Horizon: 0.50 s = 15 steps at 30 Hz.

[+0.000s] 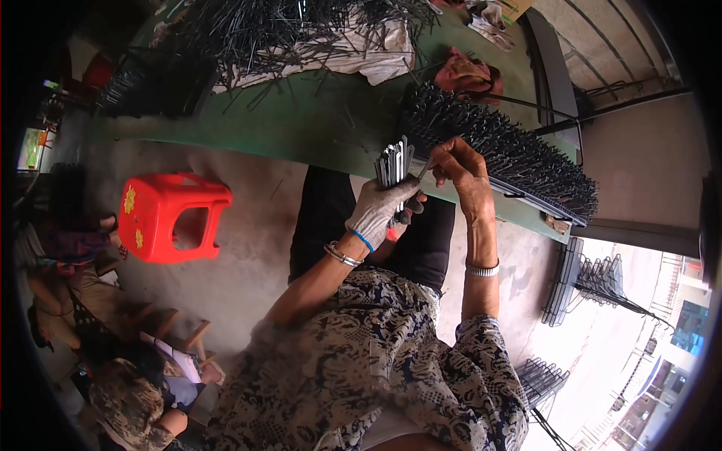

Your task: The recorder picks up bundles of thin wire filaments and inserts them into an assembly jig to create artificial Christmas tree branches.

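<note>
My left hand (376, 208), in a whitish glove with dark fingertips, is closed round a bundle of thin silvery metal rods (394, 162) that stand roughly upright, their ends fanning out above the fist. Just to its right, my bare right hand (462, 169) pinches one thin metal rod (425, 168) between thumb and fingers, close to the bundle. Beyond the right hand, a long rack densely filled with dark metal rods (500, 146) lies along the table edge. Where the fingers cover the rods, their lower parts are hidden.
On the green table (301, 113) a heap of loose dark rods (256, 30) lies on a pale cloth (387, 56). A reddish cloth (470, 74) sits behind the rack. A red plastic stool (162, 218) stands at left; people (128, 391) sit at lower left. Wire racks (579, 282) stand at right.
</note>
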{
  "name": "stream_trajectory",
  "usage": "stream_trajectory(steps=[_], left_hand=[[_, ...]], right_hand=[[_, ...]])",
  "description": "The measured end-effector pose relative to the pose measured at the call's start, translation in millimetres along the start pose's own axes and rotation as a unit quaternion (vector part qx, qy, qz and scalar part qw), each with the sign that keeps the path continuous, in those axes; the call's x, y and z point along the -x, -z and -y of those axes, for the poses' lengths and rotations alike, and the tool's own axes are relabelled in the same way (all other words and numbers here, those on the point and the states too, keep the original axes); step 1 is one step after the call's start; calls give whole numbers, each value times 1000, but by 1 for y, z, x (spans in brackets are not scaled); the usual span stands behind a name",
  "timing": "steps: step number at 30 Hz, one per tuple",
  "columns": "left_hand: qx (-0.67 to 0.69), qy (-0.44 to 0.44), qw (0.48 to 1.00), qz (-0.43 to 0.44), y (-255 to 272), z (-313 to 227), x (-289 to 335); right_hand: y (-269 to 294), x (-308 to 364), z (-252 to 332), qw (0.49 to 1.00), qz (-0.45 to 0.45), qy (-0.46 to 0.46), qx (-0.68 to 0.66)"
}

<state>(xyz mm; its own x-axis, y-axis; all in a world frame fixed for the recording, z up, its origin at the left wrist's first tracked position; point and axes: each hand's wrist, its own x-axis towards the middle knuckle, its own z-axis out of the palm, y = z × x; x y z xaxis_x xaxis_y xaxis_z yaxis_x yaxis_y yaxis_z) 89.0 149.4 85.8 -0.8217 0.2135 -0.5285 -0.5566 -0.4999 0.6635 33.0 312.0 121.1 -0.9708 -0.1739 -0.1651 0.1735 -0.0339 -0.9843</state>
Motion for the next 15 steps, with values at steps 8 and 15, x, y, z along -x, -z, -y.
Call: stream_trajectory(steps=[8, 15], left_hand=[[9, -6, 999, -45, -3, -6, 1], [-40, -43, 998, -30, -1, -1, -2]], right_hand=[[-4, 0, -5, 998, -19, 49, 34], [-5, -2, -4, 998, -18, 59, 27]])
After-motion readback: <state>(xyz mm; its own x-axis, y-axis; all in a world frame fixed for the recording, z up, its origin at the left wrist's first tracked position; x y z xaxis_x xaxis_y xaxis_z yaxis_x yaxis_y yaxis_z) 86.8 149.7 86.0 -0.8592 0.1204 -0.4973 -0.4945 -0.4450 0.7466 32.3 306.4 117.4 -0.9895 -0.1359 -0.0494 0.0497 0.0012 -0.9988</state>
